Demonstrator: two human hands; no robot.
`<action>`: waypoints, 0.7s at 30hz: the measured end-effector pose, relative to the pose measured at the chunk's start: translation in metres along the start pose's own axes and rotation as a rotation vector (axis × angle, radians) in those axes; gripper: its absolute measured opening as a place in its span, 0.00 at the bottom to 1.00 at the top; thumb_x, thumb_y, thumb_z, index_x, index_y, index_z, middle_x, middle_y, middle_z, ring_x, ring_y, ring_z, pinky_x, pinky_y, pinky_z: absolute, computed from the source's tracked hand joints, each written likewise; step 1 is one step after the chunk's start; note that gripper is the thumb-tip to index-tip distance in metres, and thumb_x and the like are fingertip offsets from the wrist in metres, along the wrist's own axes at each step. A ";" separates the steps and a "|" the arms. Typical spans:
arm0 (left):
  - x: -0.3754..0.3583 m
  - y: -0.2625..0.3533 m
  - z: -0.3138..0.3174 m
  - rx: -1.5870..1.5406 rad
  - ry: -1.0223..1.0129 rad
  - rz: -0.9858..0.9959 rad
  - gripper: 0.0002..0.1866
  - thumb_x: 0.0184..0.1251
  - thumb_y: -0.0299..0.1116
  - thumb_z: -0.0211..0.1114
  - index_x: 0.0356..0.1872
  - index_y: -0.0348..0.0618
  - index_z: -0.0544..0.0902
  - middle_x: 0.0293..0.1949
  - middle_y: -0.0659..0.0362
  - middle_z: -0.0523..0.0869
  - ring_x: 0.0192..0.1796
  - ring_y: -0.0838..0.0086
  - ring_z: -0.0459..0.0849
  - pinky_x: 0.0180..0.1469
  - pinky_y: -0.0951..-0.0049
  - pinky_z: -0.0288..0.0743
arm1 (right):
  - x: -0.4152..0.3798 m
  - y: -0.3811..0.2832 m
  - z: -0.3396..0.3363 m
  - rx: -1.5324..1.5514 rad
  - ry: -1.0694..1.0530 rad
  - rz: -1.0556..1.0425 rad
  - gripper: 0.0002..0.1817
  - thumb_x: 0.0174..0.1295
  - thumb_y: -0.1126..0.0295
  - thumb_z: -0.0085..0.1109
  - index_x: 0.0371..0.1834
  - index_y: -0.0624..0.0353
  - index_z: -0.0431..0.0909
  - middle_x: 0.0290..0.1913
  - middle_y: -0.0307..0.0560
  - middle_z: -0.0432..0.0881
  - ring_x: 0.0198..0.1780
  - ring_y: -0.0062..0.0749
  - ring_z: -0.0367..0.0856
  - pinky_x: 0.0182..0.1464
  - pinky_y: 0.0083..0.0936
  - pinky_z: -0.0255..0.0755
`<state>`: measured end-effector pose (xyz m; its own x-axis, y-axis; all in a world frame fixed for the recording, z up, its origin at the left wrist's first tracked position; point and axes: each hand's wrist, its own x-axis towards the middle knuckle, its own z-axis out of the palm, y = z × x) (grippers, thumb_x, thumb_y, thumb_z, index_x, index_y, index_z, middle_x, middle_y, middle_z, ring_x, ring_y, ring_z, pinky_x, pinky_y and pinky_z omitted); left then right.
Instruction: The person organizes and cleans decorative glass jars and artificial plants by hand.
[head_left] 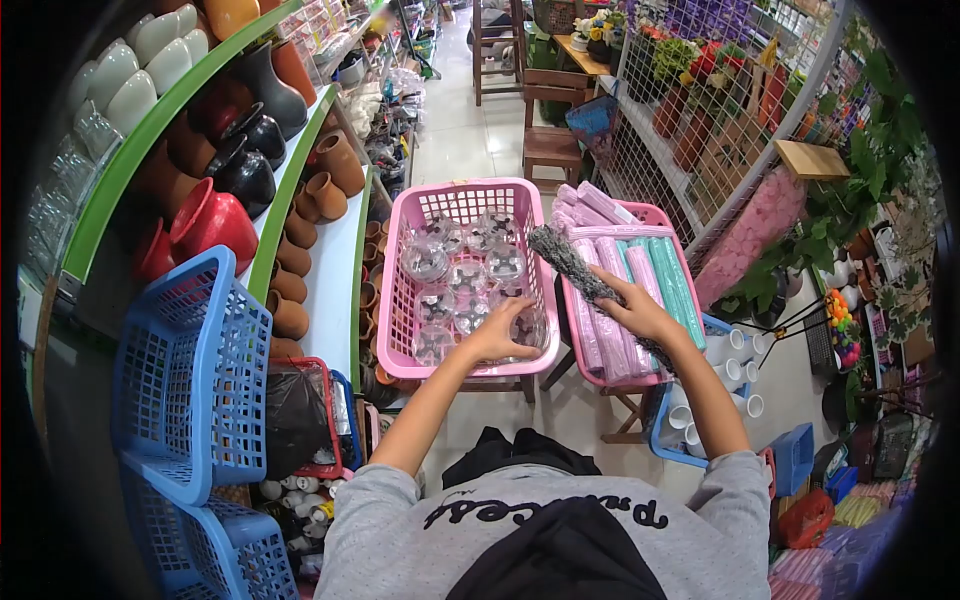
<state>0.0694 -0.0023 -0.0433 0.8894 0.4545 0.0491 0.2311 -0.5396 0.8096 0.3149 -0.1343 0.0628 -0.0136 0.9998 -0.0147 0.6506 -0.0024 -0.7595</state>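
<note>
My left hand (492,336) reaches into the near right corner of a pink basket (396,345), its thumb and fingers curved around a clear round container (530,322). Several similar clear containers (468,278) with dark cross-shaped pieces sit in that basket. In my right hand (638,312) is a long, fuzzy grey bundle (563,255), tilted up to the left. It lies over a second pink basket (672,240), which holds long wrapped bundles in pink (641,268) and teal (676,285). My palm hides part of the grey bundle.
Shelves of clay pots (328,195) and vases line the left side. Empty blue baskets (190,380) are stacked near me. A blue basket of white cups (722,370) stands at right, beside a wire rack (690,150). Wooden chairs (552,150) stand ahead.
</note>
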 end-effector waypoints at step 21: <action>-0.003 0.008 -0.011 -0.041 -0.019 -0.075 0.56 0.40 0.54 0.76 0.68 0.35 0.57 0.63 0.41 0.65 0.67 0.54 0.64 0.68 0.62 0.58 | 0.063 -0.003 0.030 -0.073 -0.082 -0.045 0.33 0.61 0.66 0.54 0.71 0.43 0.57 0.46 0.64 0.80 0.49 0.53 0.80 0.54 0.37 0.69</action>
<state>0.0638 -0.0002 -0.0309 0.8774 0.4792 -0.0232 0.2815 -0.4751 0.8337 0.2892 -0.0722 0.0442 -0.1035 0.9939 -0.0372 0.7016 0.0465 -0.7111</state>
